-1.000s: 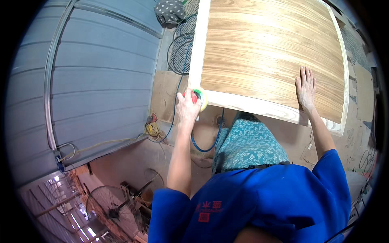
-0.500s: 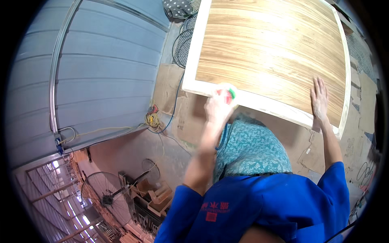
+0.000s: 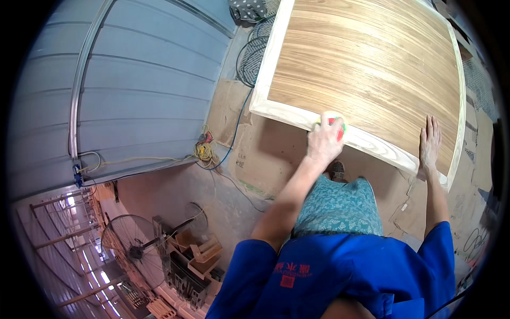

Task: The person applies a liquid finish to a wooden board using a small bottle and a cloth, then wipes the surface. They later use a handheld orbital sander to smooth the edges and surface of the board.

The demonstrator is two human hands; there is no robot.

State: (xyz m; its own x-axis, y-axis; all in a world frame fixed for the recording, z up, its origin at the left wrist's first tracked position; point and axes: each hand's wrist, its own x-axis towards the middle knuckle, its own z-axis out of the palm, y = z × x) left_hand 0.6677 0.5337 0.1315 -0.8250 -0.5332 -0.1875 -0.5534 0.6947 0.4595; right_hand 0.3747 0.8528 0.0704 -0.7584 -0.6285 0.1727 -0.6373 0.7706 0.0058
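Cardboard-covered floor [image 3: 265, 154] under wood panel [image 3: 366, 69], cables [image 3: 204, 151] nearby

So the wood panel [image 3: 366, 69] sits up front – left hand [image 3: 325, 139] on its near edge over a sanding pad [image 3: 334, 123], right hand [image 3: 429, 142] flat by the near right corner. Fan [image 3: 135, 250] stands behind-left – cables [image 3: 204, 151] left of the panel.
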